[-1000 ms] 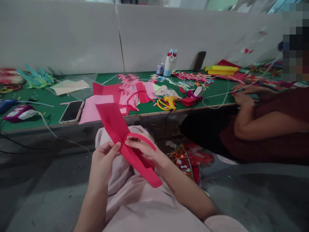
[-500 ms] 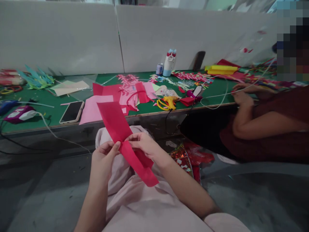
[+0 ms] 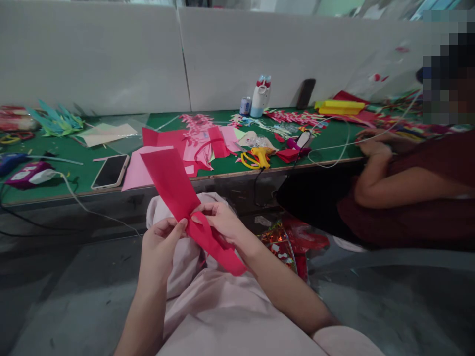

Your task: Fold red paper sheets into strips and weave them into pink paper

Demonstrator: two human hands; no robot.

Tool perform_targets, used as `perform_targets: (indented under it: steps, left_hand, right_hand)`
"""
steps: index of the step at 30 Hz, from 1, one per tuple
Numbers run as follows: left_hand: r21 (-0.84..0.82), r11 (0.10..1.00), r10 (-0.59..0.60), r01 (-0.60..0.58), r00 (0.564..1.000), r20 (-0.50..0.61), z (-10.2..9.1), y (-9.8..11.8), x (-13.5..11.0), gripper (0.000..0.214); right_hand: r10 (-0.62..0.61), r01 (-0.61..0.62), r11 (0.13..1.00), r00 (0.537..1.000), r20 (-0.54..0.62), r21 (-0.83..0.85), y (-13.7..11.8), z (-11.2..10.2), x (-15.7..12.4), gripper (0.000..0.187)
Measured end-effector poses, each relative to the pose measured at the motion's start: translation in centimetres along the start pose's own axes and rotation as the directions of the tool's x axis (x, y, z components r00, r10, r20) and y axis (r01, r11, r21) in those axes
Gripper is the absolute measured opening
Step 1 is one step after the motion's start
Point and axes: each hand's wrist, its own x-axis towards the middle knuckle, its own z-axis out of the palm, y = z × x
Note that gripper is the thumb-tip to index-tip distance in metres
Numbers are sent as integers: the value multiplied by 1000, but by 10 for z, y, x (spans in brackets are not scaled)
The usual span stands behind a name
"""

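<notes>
A long piece of red paper (image 3: 170, 183) is held between my two hands above my lap, its wide end slanting up to the left. My left hand (image 3: 159, 242) pinches its middle from the left side, thumb on top. From the right, my right hand (image 3: 218, 222) grips the same spot with thumb and fingers. Below the fingers the paper splits into strips that curl down to the right, one looping up by my right thumb. Parts of the strips are hidden by my right hand and wrist.
On the green table (image 3: 148, 198) lie pink paper (image 3: 137, 168), a phone (image 3: 110, 172), a yellow glue gun (image 3: 260, 157) and a purple-white device (image 3: 33, 174). A bottle (image 3: 261, 96) stands behind. A co-worker's arm (image 3: 382, 173) is at the right, near a white cord (image 3: 330, 147).
The red paper's upper end has tilted further left and slightly up. One lower strip has been bent back toward my right thumb, and the loose lower end has risen slightly.
</notes>
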Motion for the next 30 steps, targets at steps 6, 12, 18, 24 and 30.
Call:
perform_targets:
  steps: [6, 12, 18, 24, 30]
  left_hand:
    - [-5, 1000, 1, -1, 1000, -14, -3, -1, 1, 24]
    - [-31, 999, -5, 4, 1000, -19, -2, 2, 0, 26]
    - [-63, 998, 0, -3, 999, -49, 0, 4, 0, 27]
    - [-11, 999, 35, -36, 995, -90, -2, 3, 2, 28]
    - [67, 998, -23, 20, 999, 37, -5, 1, 1, 29]
  right_hand:
    - [34, -34, 999, 999, 13, -19, -3, -2, -1, 39]
    - [3, -2, 999, 1000, 28, -33, -1, -5, 0, 34]
    - [-2, 3, 999, 1000, 15, -40, -1, -4, 0, 32]
    - [126, -126, 992, 992, 11, -21, -3, -3, -1, 41]
    - [71, -69, 997, 995, -76, 35, 1, -2, 1, 42]
